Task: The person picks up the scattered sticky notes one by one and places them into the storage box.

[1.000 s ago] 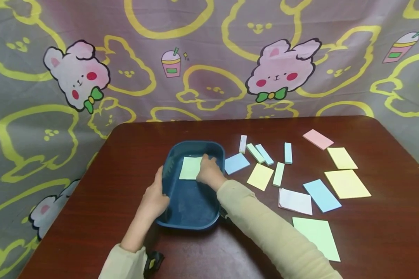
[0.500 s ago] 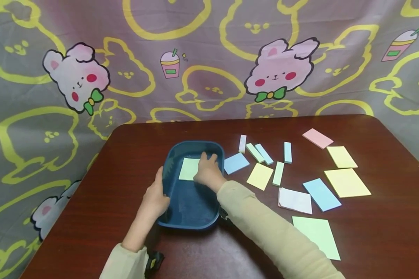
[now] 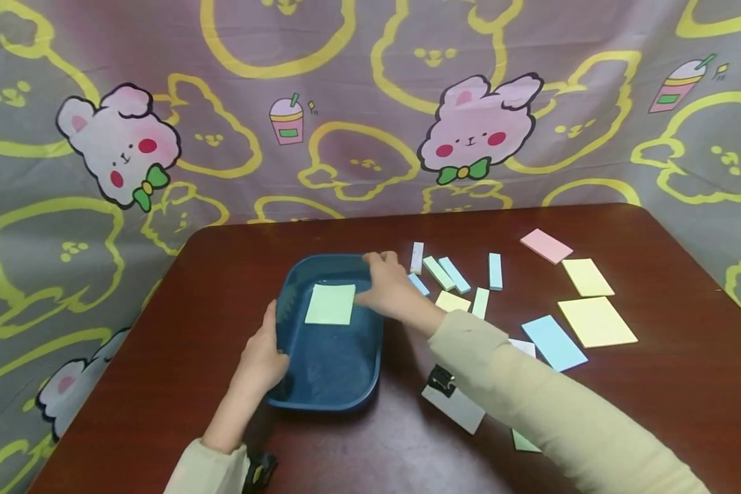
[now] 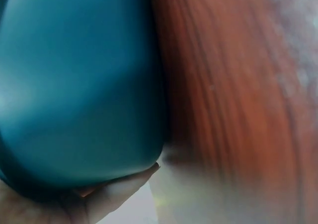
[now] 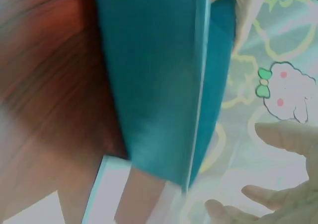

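A dark blue plastic bin (image 3: 327, 370) stands on the table, with a pale green sticky note pad (image 3: 331, 304) lying flat inside toward its far end. My left hand (image 3: 261, 360) holds the bin's left wall, fingers along the outside and thumb at the rim. In the left wrist view, fingers (image 4: 119, 194) lie against the bin's outer wall (image 4: 84, 85). Over the bin's right rim is my right hand (image 3: 395, 283), its fingers spread and nothing between them. The right wrist view shows those parted fingers (image 5: 268, 194) beside the bin's wall (image 5: 154, 85).
Right of the bin lie several narrow sticky note strips (image 3: 495, 272), a pink pad (image 3: 546, 245), yellow pads (image 3: 597, 322) and a blue pad (image 3: 554, 343). The right sleeve (image 3: 531, 384) partly covers a white pad (image 3: 523, 346) and a green pad (image 3: 525, 441). A patterned cloth (image 3: 358, 68) hangs behind.
My right hand has let go of the pale green pad and moved up and right to the bin's right rim. The left hand stays on the bin. The head view has shifted slightly.
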Tool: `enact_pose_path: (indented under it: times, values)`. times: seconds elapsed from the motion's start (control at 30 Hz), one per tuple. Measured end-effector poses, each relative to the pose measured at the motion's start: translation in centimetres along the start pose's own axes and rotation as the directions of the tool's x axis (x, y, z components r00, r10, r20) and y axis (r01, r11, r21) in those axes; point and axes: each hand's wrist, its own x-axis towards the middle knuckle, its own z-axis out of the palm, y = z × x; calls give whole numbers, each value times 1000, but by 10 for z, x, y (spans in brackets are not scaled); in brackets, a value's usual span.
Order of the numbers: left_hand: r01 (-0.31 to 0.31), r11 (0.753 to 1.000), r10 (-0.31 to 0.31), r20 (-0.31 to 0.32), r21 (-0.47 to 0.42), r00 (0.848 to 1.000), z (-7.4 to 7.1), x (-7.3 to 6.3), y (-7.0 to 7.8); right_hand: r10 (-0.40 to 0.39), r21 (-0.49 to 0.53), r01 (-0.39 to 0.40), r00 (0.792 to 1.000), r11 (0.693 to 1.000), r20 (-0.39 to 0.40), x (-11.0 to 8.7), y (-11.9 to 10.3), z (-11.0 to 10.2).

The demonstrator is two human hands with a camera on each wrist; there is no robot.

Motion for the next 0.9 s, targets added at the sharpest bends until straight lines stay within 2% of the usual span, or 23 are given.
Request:
enact_pose_path:
  times: [0.2, 0.5, 0.57, 0.7, 0.9]
  values:
    - [7, 1000, -7, -6, 14, 1000, 1, -2, -3, 9, -35, -10, 999, 999, -35, -19, 30, -41]
    - [27, 999, -27, -1, 18, 1000, 1, -5, -8, 2, -152, -20, 993, 988, -118, -43, 97, -99]
    - [29, 999, -29, -5, 27, 1000, 0, -6, -8, 30, -160, -49, 992, 986, -119, -46, 113, -110]
    - [33, 998, -33, -17, 45, 999, -1, -8, -10, 136, -118, -146, 986, 982, -95, -54, 145, -128]
    - [40, 998, -40, -14, 52, 999, -1, -9, -8, 258, -90, -263, 964, 961, -61, -68, 191, -141]
